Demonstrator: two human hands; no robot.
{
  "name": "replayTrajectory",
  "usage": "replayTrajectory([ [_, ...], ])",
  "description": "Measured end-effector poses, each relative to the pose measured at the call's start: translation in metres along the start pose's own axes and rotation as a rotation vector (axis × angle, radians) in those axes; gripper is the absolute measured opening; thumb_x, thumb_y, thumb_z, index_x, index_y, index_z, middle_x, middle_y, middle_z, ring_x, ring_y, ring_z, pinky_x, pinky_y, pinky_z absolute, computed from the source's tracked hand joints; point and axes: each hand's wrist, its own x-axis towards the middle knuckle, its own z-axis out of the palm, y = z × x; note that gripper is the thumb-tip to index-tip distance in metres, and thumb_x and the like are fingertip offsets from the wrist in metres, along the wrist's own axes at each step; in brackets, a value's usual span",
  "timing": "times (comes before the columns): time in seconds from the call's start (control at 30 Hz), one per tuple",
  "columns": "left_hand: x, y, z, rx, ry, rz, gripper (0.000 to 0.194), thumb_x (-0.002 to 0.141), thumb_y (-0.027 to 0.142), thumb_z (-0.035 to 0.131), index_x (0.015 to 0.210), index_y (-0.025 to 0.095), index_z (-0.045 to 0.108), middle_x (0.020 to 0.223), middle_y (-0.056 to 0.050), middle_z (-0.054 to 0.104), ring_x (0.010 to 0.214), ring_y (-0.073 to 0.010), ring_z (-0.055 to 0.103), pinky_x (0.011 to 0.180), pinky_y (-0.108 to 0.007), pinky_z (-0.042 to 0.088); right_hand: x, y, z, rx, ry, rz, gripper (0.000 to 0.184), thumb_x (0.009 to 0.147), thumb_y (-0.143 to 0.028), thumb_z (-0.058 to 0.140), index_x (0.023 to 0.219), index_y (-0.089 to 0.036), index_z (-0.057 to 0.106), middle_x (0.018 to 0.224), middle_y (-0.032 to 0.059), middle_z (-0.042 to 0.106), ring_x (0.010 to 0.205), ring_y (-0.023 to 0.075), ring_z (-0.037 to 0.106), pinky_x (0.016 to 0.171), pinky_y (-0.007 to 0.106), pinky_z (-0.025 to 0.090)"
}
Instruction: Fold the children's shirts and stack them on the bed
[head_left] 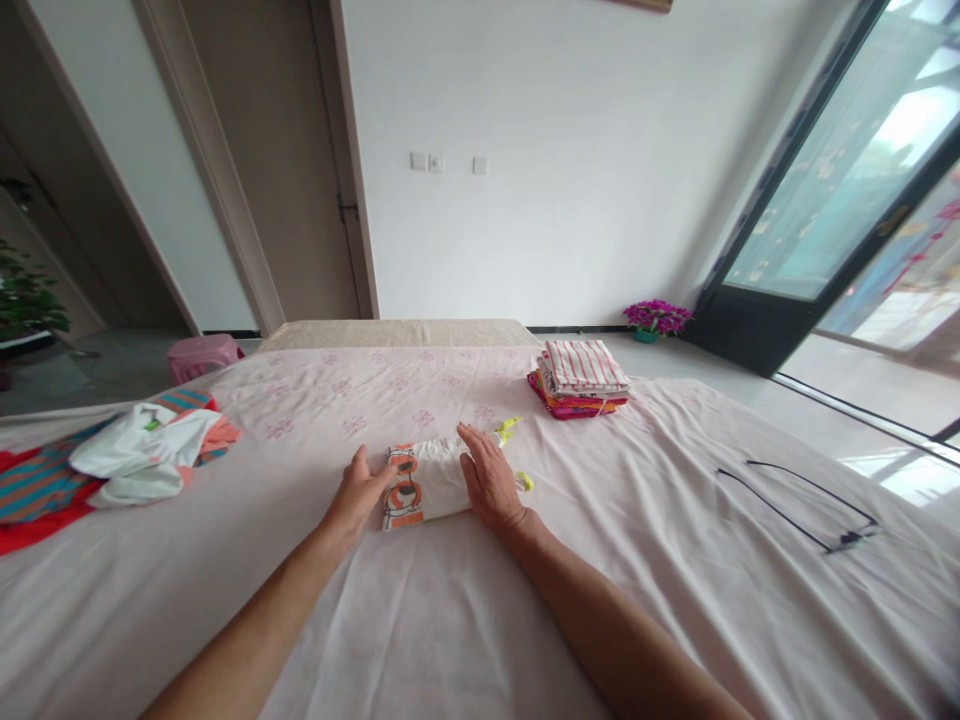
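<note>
A white garment [442,478] with an orange and black print at its left end lies folded into a narrow strip on the pale pink sheet [442,620]. Yellow ties [508,430] stick out at its right end. My left hand [361,490] is at the printed end, its thumb raised and its fingertips at the cloth's edge. Across the right part of the garment lies my right hand [487,478], with fingers stretched out and the palm turned left. Part of the garment is hidden beneath that hand.
Folded clothes [581,375] are stacked at the back right. Loose crumpled clothes [142,455] lie at the left. Black-framed glasses [817,515] rest on the sheet at the right. A pink stool [204,355] stands beyond the left edge, purple flowers [657,316] by the wall.
</note>
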Motion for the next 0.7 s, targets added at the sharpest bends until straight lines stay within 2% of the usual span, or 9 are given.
replayTrajectory([
  [0.1,-0.014,0.012,-0.006,-0.301,-0.228,-0.223,0.057,0.066,0.048,0.080,0.108,0.016,0.061,0.101,-0.010,0.073,0.087,-0.0239,0.072,0.074,-0.033,0.056,0.001,-0.007,0.000,-0.042,-0.063,-0.001,0.048,0.099,-0.025,0.041,0.146,-0.018,0.042,0.148,0.0140,0.047,0.139,0.0245,0.041,0.116,0.050,0.032],
  [0.17,-0.020,0.020,-0.004,-0.324,-0.326,-0.285,0.057,0.062,0.051,0.081,0.104,0.015,0.065,0.094,-0.010,0.076,0.079,-0.0232,0.072,0.068,-0.032,0.056,0.001,-0.012,0.000,-0.060,-0.103,0.004,0.049,0.098,-0.025,0.042,0.147,-0.017,0.042,0.150,0.0150,0.045,0.141,0.0254,0.038,0.117,0.051,0.031],
  [0.23,-0.022,0.025,0.002,-0.312,-0.365,-0.293,0.058,0.060,0.050,0.082,0.103,0.014,0.068,0.088,-0.009,0.076,0.075,-0.0235,0.072,0.067,-0.033,0.056,0.001,-0.016,0.000,-0.066,-0.136,0.011,0.050,0.098,-0.025,0.043,0.148,-0.017,0.041,0.152,0.0158,0.043,0.143,0.0264,0.035,0.117,0.053,0.030],
  [0.33,-0.019,0.028,0.009,-0.366,-0.334,-0.261,0.053,0.057,0.041,0.084,0.099,0.012,0.069,0.079,-0.007,0.076,0.072,-0.0235,0.073,0.069,-0.033,0.057,-0.002,-0.022,0.002,-0.068,-0.160,0.033,0.053,0.098,-0.026,0.044,0.150,-0.016,0.038,0.154,0.0178,0.038,0.145,0.0287,0.031,0.117,0.056,0.030],
  [0.43,-0.018,0.028,0.006,-0.426,-0.269,-0.245,0.044,0.058,0.035,0.081,0.094,0.012,0.070,0.074,-0.007,0.075,0.070,-0.0228,0.072,0.066,-0.033,0.057,-0.007,-0.026,0.006,-0.057,-0.225,0.082,0.057,0.099,-0.031,0.043,0.151,-0.009,0.035,0.156,0.0227,0.031,0.146,0.0322,0.027,0.117,0.056,0.029],
  [0.57,-0.021,0.033,-0.011,-0.445,-0.225,-0.226,0.039,0.058,0.030,0.079,0.091,0.011,0.070,0.072,-0.006,0.074,0.065,-0.0201,0.070,0.060,-0.028,0.055,-0.013,-0.031,0.014,0.071,-0.398,0.115,0.058,0.101,-0.040,0.040,0.148,-0.007,0.039,0.152,0.0241,0.038,0.145,0.0336,0.031,0.116,0.056,0.030],
  [0.7,-0.022,0.043,-0.031,-0.441,-0.211,-0.201,0.040,0.060,0.030,0.078,0.094,0.011,0.068,0.072,-0.003,0.072,0.062,-0.0171,0.068,0.059,-0.026,0.053,-0.008,-0.035,0.014,0.297,-0.354,0.224,0.060,0.101,-0.052,0.034,0.147,-0.014,0.044,0.154,0.0177,0.039,0.145,0.0281,0.031,0.120,0.050,0.027],
])
